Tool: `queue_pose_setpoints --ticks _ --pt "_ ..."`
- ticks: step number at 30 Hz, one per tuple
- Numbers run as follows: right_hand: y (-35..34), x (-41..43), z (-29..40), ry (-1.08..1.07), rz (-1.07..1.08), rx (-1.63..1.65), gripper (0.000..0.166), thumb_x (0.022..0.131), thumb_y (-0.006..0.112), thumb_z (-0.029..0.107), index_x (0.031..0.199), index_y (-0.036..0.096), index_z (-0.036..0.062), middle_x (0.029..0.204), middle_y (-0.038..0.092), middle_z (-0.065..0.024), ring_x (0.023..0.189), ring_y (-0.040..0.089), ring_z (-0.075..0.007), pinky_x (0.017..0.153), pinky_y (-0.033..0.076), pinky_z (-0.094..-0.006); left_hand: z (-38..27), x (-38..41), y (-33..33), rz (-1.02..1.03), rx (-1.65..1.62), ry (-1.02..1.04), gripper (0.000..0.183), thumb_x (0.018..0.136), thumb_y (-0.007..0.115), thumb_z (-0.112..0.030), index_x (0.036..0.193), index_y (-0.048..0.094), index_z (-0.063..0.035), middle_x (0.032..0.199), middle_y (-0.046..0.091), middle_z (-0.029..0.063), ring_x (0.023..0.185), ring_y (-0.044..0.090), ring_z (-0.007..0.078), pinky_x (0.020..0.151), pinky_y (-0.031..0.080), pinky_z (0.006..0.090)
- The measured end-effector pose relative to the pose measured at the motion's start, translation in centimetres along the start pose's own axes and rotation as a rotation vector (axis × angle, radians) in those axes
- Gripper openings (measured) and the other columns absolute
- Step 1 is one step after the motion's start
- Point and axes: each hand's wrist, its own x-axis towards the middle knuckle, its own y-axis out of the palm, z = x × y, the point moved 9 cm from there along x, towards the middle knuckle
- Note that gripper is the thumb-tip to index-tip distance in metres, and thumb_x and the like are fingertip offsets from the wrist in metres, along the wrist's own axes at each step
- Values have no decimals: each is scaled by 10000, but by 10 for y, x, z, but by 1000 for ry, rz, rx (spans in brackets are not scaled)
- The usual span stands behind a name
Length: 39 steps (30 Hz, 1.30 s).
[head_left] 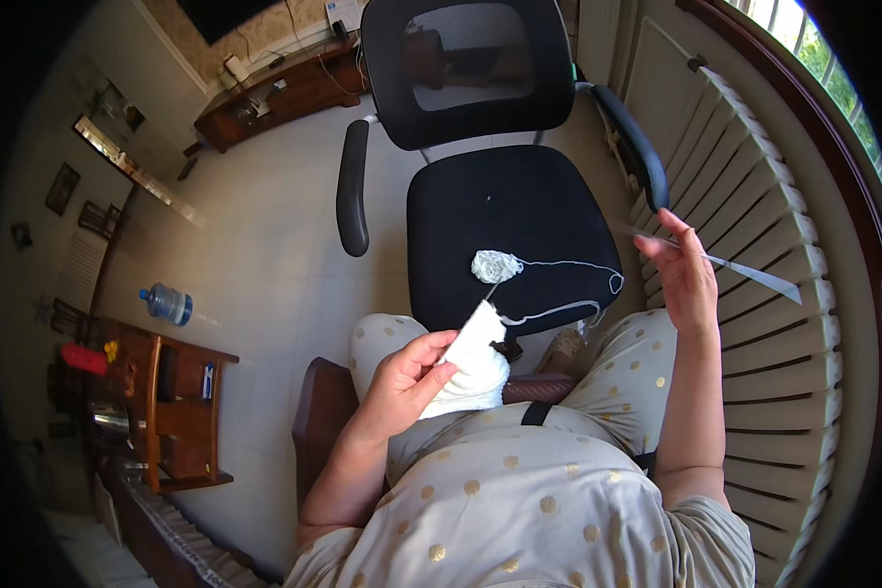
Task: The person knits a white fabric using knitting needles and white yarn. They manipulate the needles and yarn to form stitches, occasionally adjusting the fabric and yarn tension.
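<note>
My left hand (406, 384) grips a piece of white knitting (478, 371) above my lap. A thin knitting needle (493, 292) sticks out past the top edge of the knitting. A ball of white yarn (495, 266) rests on the black chair seat (507, 198), and loose yarn (566, 263) trails from it across the seat's front in a loop. Raised to the right, apart from the knitting, my right hand (685, 283) holds another thin knitting needle (753, 274), which is blurred by motion. Its tip on the left side is too faint to make out.
An office chair with a black armrest (354, 189) faces me. A white radiator (768, 353) runs close by my right arm, under a window (838, 81). To the left are a wooden cabinet (187, 411) and a blue water jug (167, 304) on the floor.
</note>
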Motion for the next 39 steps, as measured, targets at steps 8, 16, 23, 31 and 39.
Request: queue_pose_setpoints --ticks 8,16,23,31,39 --pt "135 -49 -33 151 422 3 197 911 577 142 1043 621 3 1007 653 -68 940 592 -123 849 461 -268 -6 9 30 80 128 -29 309 911 502 24 1217 470 49 1051 625 100 970 587 122 843 461 257" --pt "145 -54 -42 167 400 -190 145 900 594 123 922 657 -7 858 661 -44 786 583 -69 707 475 -220 -36 22 36 -59 473 164 224 873 598 -30 1091 583 19 933 649 65 837 601 95 740 476 225" --pt "123 -52 -60 160 271 -123 154 911 583 144 880 637 3 873 658 -55 780 586 -80 699 474 -231 6 24 28 -5 251 -167 208 869 614 -40 1060 612 40 894 656 37 796 602 67 709 494 217" --pt "69 -34 -69 199 -45 38 173 902 600 207 872 638 41 905 649 -43 778 560 -80 711 449 -229 4 3 -15 -118 530 -206 230 876 595 -56 1086 601 36 966 648 59 878 588 98 792 473 246" --pt "45 -34 -61 211 -228 174 263 886 609 334 939 632 78 856 619 -36 790 592 -122 717 490 -283 18 -32 -95 -501 360 -26 562 796 689 -187 1291 461 -50 1292 502 122 1205 459 237 986 366 380"
